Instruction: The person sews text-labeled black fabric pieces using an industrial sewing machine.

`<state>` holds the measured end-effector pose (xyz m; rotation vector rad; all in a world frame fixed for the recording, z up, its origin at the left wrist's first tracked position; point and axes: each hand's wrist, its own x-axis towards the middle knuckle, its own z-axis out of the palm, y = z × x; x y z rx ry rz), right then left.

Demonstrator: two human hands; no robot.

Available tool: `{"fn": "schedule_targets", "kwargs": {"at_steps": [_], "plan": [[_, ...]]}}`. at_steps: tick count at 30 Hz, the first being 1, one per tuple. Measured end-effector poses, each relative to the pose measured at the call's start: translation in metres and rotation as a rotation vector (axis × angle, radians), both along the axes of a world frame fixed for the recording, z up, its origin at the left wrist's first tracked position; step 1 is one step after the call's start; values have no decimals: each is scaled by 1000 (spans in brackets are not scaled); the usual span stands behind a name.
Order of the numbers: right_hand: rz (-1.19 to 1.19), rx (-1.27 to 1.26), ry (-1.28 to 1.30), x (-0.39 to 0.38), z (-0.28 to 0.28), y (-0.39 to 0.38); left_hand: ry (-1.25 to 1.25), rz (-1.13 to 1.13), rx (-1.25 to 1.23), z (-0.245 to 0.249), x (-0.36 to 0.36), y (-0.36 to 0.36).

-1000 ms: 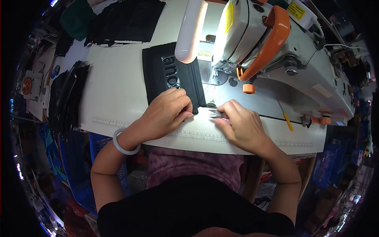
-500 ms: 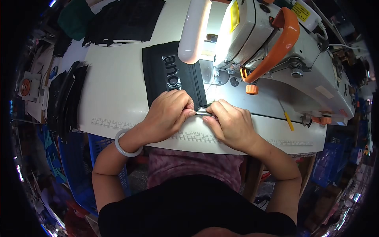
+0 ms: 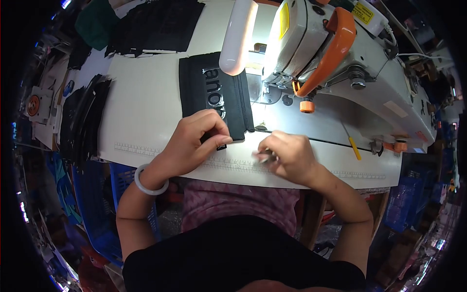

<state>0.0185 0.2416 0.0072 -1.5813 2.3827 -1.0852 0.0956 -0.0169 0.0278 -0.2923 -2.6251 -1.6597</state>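
A black fabric panel (image 3: 193, 87) with shiny raised lettering lies on the sewing table, partly under the lamp. Over its lower edge is my left hand (image 3: 199, 138), thumb and forefinger pinched together; whatever is between them is too small to make out. To the right and apart from the fabric, my right hand (image 3: 292, 155) is closed around small metal thread snips (image 3: 265, 156), whose tip is smeared by motion. The sewing machine (image 3: 311, 53), with its orange guard, stands beyond my right hand, its needle area just right of the fabric.
A white lamp tube (image 3: 238, 39) hangs over the fabric. Black fabric pieces (image 3: 155, 27) are stacked at the back left, and another black pile (image 3: 82, 119) sits at the left edge. A yellow-handled screwdriver (image 3: 354, 148) lies to the right. A printed ruler (image 3: 233, 164) runs along the front.
My right hand has drawn the snips away from the fabric corner, towards the table's front edge. My left hand has shifted slightly left, and more of the fabric's lower corner shows.
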Motion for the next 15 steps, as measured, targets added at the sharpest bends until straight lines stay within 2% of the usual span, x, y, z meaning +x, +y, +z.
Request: {"fn": "schedule_targets", "kwargs": {"at_steps": [4, 7, 13, 15], "plan": [[-46, -52, 145, -2, -2, -22, 84, -134, -120, 3, 8, -2], [-54, -14, 106, 0, -10, -32, 109, -309, -172, 1, 9, -3], [-60, 50, 117, 3, -12, -31, 31, -287, -120, 0, 3, -6], [57, 64, 113, 4, -10, -17, -13, -252, -140, -4, 1, -8]]}}
